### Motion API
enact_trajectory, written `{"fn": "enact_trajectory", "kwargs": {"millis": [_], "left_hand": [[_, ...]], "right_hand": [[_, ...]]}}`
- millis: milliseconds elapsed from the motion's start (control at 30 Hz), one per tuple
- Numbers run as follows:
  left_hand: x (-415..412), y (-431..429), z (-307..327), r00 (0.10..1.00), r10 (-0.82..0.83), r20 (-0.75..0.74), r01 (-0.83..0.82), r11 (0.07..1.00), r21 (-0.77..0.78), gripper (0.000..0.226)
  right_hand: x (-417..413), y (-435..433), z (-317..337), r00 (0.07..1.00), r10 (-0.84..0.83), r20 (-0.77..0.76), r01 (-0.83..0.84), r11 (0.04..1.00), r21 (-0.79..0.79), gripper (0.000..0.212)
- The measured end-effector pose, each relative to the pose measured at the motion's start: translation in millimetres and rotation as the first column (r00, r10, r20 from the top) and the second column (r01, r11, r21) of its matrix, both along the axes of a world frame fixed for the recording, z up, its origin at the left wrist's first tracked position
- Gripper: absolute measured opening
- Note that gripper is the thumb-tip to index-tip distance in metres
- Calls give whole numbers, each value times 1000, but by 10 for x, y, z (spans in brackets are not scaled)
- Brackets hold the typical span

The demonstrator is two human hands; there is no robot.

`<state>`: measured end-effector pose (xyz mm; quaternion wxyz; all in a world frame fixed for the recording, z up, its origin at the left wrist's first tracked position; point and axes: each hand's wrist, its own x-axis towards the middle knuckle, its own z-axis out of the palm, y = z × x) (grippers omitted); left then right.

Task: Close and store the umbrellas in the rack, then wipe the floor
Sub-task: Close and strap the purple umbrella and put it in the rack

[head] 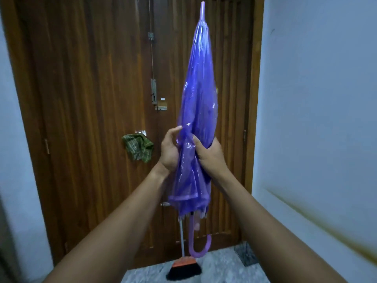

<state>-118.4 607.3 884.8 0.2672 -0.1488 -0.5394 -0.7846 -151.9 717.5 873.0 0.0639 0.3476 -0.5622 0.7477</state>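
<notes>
1. While the purple umbrella (201,94) is held upright before the wooden door (91,99), its tip is pointed upward and its hooked handle (199,249) is hung below the canopy, clear of the speckled floor (220,268).
2. The canopy is seen folded in around the shaft, with the plastic bunched loosely at the lower hem.
3. The narrow middle of the canopy is gripped by the right hand (210,155): the thumb is laid across the front of the folds, and the fingers are wrapped out of sight behind them.
4. The left side of the same folds is clasped by the left hand (170,151), with its palm pressed to the plastic and its fingers curled toward it.
5. A green checked cloth (138,148) is hung on the door, left of the hands.
6. A broom (183,266) is stood against the door behind the umbrella's handle, with its black bristles set on the floor.
7. A dark wire rack (245,255) is seen at the lower right, at the foot of the door frame beside the white wall (316,99). It is blurred, and the umbrella is held well apart from it.
</notes>
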Motion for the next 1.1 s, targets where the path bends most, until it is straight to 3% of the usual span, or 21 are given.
{"fn": "enact_trajectory", "kwargs": {"millis": [100,233,267,333,367,433,467,533,600,667,767,867,933,1033,1100], "left_hand": [[28,15,-56,985,-120,121,132,986,-104,49],[60,-27,-60,984,-83,160,97,992,-80,39],[92,-49,-51,983,-81,166,91,994,-54,35],[124,-132,-55,981,-77,176,79,997,-3,37],[152,-142,-48,983,-63,171,60,998,23,40],[189,-115,0,991,-39,124,29,996,79,37],[191,-81,37,995,-26,95,16,995,102,32],[170,15,102,998,37,52,-43,994,103,26],[154,93,100,995,96,29,-99,990,96,29],[146,105,49,996,85,-6,-84,990,110,43],[123,53,-148,1000,28,-7,-28,999,-23,64],[85,134,-193,917,336,216,-298,935,-190,60],[35,66,-207,859,439,262,-415,898,-145,43],[60,-144,-156,847,460,268,-444,888,-121,18],[81,-248,-136,834,488,258,-470,873,-130,9]], "right_hand": [[17,-17,-3,980,-182,-85,190,977,95,43],[106,-49,-38,950,-170,-263,241,932,270,37],[112,3,-55,940,-134,-314,239,915,325,44],[79,149,-124,923,-115,-368,266,881,392,79],[67,211,-147,940,-104,-325,236,886,400,100],[87,266,-192,994,79,-78,-44,925,377,121],[111,260,-229,974,224,26,-219,913,344,114],[152,199,-315,926,360,113,-377,870,317,71],[152,155,-366,961,268,67,-275,907,320,41],[86,162,-393,995,96,-34,-80,946,315,32],[11,138,-432,985,-77,-156,129,925,357,46],[22,54,-467,968,-94,-234,201,848,491,60],[23,101,-411,971,27,-237,112,825,554,68],[-54,379,-334,957,287,-43,-199,755,624,85],[-88,526,-371,966,249,67,-227,696,682,95]]}}
